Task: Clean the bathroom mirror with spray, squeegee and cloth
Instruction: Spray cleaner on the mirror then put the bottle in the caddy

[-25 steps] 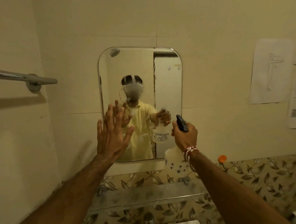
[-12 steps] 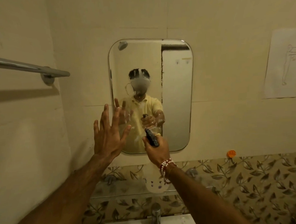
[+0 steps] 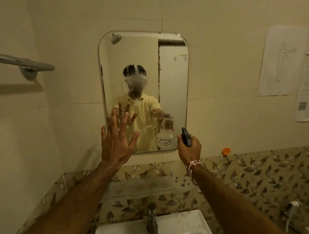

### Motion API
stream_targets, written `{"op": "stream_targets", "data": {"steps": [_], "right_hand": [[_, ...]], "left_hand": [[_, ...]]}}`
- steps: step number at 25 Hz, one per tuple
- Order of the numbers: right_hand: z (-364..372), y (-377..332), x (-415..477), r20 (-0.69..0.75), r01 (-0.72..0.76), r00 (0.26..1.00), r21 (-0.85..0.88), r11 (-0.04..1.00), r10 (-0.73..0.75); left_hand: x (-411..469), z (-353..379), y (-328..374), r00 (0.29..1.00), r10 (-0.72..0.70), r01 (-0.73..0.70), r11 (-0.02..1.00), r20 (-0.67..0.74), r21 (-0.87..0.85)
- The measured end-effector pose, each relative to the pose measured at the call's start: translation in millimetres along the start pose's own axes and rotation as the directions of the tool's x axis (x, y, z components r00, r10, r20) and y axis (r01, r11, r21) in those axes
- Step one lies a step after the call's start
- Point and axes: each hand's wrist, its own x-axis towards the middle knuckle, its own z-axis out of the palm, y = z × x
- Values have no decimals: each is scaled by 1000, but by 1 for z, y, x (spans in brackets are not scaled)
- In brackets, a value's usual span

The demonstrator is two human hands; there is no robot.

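Observation:
A rounded rectangular mirror (image 3: 173, 77) hangs on the cream wall, with wet spray spots low on its glass. My left hand (image 3: 116, 144) is raised flat with fingers spread in front of the mirror's lower left corner, holding nothing. At the mirror's lower right corner, my right hand (image 3: 189, 149) grips a spray bottle by its black trigger head (image 3: 186, 137). The clear bottle body (image 3: 183, 183) hangs below my wrist, partly hidden by it. The bottle's white label shows in the reflection. No squeegee or cloth is in view.
A glass shelf (image 3: 135, 188) runs under the mirror, above a white sink (image 3: 180, 224) with a chrome tap (image 3: 152, 216). A towel bar (image 3: 22, 62) sticks out at the upper left. Paper sheets (image 3: 281, 61) and an orange hook (image 3: 226, 151) are on the right wall.
My right hand with the spray bottle swung left across the mirror's lower part, then back to its lower right corner. Fresh spray spots appeared on the glass. My left hand stayed raised and spread.

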Motion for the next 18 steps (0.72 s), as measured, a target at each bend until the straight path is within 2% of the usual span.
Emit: {"op": "stream_targets", "data": {"steps": [4,7,10,13,18], "right_hand": [[15,3,-23,171,45,984,-5,999,-44],[44,0,-53,324,106,940,16,994,-105],[72,6,-82,410,114,907,-12,993,-99],[83,16,-94,412,99,909,-72,993,-60],[58,34,-80,306,23,952,-92,996,6]], "left_hand": [[-6,-3,-5,1000,-10,10,1000,-15,-3],[-10,-9,-17,999,-20,21,1000,-25,21],[-16,-14,-32,999,-42,43,998,-26,50],[-20,-16,-43,998,-50,51,997,-28,64],[-23,-7,-37,999,-47,47,998,-5,34]]}}
